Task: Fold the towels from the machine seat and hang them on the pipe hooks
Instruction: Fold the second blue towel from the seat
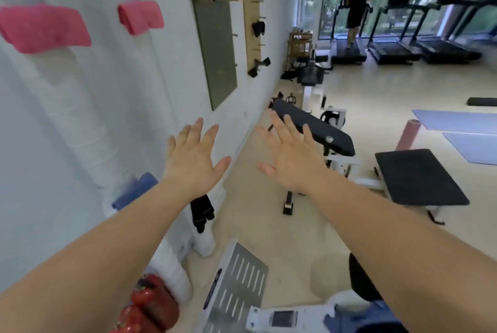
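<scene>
1. Head view is filled mostly by the white wrapped pipes (80, 123), which rise up and to the left of the left hand (192, 163); open floor is left between both hands and the black bench (314, 128) just beyond the right hand (290, 160), so room for moving is judged ample.
2. Two pink towels (44, 29) (141, 16) are seen hung folded on the pipes, well above the left hand and apart from each other; their hooks are hidden.
3. A blue towel (137, 190) is seen folded on the pipe just left of the left wrist, partly covered by the forearm.
4. Both hands are held empty, fingers spread, palms down, nothing gripped.
5. Towels are judged soft, light and limp; a fold edge or corner is best pinched.
</scene>
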`<state>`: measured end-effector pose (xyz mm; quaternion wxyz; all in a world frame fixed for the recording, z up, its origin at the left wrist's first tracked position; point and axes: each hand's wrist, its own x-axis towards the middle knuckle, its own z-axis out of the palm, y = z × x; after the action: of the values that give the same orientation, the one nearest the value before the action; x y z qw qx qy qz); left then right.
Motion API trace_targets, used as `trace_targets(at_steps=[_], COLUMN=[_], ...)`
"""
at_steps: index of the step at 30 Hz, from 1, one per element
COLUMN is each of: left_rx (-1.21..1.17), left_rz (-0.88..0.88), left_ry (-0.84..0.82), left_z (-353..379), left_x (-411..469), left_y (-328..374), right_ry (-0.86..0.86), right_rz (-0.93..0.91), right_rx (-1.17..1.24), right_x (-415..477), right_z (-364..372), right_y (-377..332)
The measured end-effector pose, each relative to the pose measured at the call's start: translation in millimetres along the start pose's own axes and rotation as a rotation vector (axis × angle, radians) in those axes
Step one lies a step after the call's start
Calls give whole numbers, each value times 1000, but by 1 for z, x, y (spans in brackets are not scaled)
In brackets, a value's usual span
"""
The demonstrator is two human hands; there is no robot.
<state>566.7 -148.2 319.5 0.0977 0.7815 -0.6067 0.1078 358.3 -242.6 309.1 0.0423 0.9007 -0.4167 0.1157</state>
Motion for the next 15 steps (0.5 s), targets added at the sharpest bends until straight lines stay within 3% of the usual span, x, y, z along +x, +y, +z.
trace_targets(at_steps=[6, 15], left_rx=[-121, -107], left_rz=[95, 159], left_ry=[-217, -535], left_z=[104, 227], left_x=[-42, -124], left_y=[139, 329], right_ry=[-171, -482], right_rz=[241, 534], right_rx=[54, 178], right_x=[-138, -330], right_z=[76, 171], right_y=[109, 251])
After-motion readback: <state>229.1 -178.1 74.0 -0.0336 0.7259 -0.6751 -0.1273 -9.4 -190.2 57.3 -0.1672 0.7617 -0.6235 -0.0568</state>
